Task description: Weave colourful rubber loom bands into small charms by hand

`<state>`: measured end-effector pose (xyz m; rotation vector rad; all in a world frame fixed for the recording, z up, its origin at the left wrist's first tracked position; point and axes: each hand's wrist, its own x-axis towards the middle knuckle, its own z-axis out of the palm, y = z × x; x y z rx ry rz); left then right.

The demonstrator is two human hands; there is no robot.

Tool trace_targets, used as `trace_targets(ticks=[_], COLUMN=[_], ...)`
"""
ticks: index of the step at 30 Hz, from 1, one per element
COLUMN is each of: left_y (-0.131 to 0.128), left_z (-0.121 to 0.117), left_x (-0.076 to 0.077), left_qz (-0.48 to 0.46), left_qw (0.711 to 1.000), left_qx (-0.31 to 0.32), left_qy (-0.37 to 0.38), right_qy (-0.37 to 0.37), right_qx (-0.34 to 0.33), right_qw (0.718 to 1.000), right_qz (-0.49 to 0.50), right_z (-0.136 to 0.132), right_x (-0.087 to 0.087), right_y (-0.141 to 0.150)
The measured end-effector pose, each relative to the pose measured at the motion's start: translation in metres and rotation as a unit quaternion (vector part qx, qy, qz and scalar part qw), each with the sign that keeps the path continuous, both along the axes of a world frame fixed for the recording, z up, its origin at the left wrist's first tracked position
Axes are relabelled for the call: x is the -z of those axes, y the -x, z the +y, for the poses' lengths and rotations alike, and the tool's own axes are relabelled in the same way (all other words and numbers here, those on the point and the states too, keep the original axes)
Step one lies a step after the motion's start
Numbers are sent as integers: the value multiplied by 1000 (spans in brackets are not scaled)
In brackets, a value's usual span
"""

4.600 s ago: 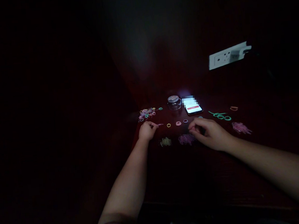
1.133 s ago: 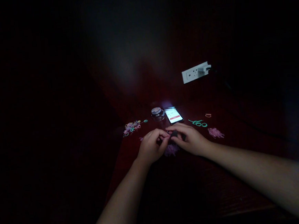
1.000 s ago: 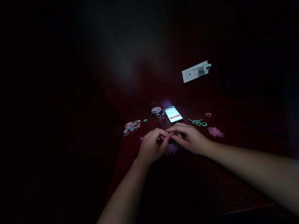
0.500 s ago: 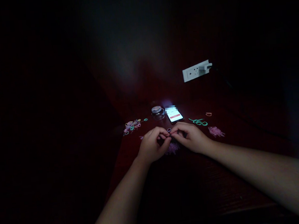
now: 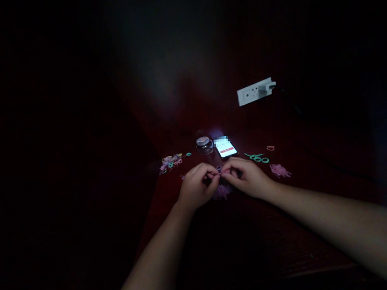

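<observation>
My left hand (image 5: 199, 184) is closed in a pinch, its thumb and forefinger pressed together. Opposite it, my right hand (image 5: 244, 176) pinches the same way, with the two sets of fingertips almost touching. Between them shows a small purple strip (image 5: 220, 173), too tiny and dim to make out fully. Just beyond the fingertips lies a small purple ring (image 5: 219, 167). Below the fingers, on the dark red table (image 5: 254, 229), is a pile of purple strips (image 5: 222, 192), partly covered by my left hand.
Behind my hands stand a lidded clear jar (image 5: 205, 146) and a lit phone (image 5: 226, 147). Mixed coloured loops (image 5: 170, 164) lie left. To the right are green loops (image 5: 257, 158), an orange piece (image 5: 270, 148) and a pink pile (image 5: 280, 170). A wall socket (image 5: 254, 92) holds a plug.
Both hands stay in nearly the same place. The fingertips have shifted slightly, and a little more of the purple strip shows between them.
</observation>
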<state>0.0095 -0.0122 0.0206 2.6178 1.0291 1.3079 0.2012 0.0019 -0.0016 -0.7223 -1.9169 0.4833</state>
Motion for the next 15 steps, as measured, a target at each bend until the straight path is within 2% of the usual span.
trace_targets(ticks=[15], left_y=[3], left_z=[2], left_x=[2], left_qz=[-8], left_qw=[1000], left_qx=[-11], left_qy=[1], right_qy=[0], right_qx=[9], right_qw=[1000], right_qz=[6], right_z=[-1], right_x=[0], right_y=[0])
